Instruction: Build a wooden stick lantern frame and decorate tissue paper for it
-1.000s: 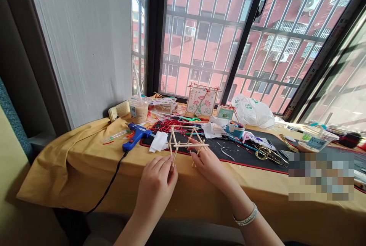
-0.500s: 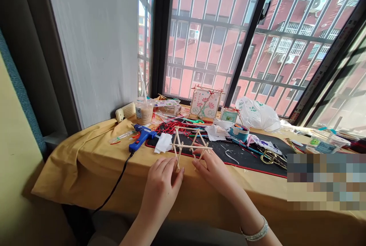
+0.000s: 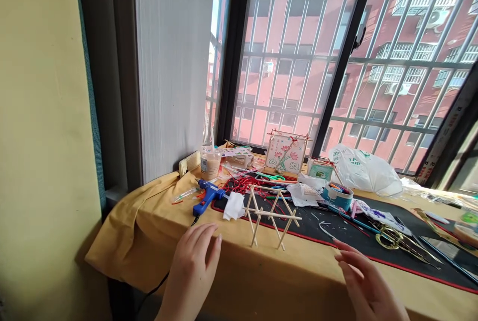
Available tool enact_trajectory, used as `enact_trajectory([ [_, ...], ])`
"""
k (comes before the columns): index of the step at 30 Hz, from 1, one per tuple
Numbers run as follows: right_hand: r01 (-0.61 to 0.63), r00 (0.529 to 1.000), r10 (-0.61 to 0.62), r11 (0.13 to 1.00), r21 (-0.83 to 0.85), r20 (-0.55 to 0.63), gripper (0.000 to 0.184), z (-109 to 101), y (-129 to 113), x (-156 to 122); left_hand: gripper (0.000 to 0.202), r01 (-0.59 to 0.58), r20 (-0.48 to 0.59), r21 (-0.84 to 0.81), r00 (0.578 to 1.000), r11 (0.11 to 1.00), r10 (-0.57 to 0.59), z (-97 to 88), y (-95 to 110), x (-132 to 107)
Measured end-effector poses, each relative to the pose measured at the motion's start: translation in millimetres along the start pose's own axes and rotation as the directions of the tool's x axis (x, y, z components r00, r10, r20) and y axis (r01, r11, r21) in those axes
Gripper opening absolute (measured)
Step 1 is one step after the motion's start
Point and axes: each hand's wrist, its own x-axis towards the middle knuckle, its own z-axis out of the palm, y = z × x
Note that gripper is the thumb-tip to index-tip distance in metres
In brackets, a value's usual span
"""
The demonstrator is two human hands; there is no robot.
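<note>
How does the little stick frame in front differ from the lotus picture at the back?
The stick frame is open, bare pale sticks; the lotus picture has a panel with a pink and green drawing. The stick frame stands near the front edge of the table; the lotus picture stands back by the window. The lotus picture has red ties along its top; the stick frame shows none. Both stand up.

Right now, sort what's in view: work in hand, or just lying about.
Likely in the work: wooden-stick frame, between the left hand and right hand, touching neither; perhaps blue glue gun.

Apparently lying about: drink cup, white plastic bag, framed flower picture.
</note>
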Motion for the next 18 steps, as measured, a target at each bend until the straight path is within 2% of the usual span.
enact_trajectory([
  [2,-0.067,0.997,0.067,0.998,0.003,-0.036,0.025,-4,1,7,0.016,-0.017,-0.007,-0.002,1.0,1.0,0.017,2.1,-2,2],
  [4,-0.062,0.997,0.062,0.998,0.005,-0.044,0.026,-3,-2,23,0.018,-0.045,-0.015,-0.015,0.999,0.999,0.044,6.5,1,4],
  [6,0.001,1.0,0.0,1.0,0.018,-0.03,0.026,4,-9,48,0.019,-0.08,-0.016,-0.03,0.997,0.996,0.08,12.7,7,4],
  [8,0.08,0.994,-0.082,0.996,0.028,0.067,0.024,14,-15,79,0.021,-0.113,-0.014,-0.031,0.994,0.993,0.112,20.5,12,1],
  [11,0.168,0.98,-0.178,0.981,0.101,0.093,0.021,31,-16,126,0.026,-0.168,-0.033,0.012,0.985,0.986,0.168,32.7,16,-7],
  [14,0.158,0.987,-0.16,0.983,0.097,0.003,0.022,36,-4,159,0.032,-0.231,-0.058,0.059,0.97,0.971,0.235,41.0,14,-14],
  [16,0.145,0.984,-0.134,0.985,0.09,-0.118,0.022,30,8,170,0.035,-0.259,-0.061,0.059,0.963,0.964,0.263,42.9,12,-14],
  [18,0.138,0.953,-0.108,0.986,0.091,-0.282,0.021,16,18,175,0.038,-0.284,-0.049,0.048,0.957,0.958,0.286,43.4,10,-13],
])
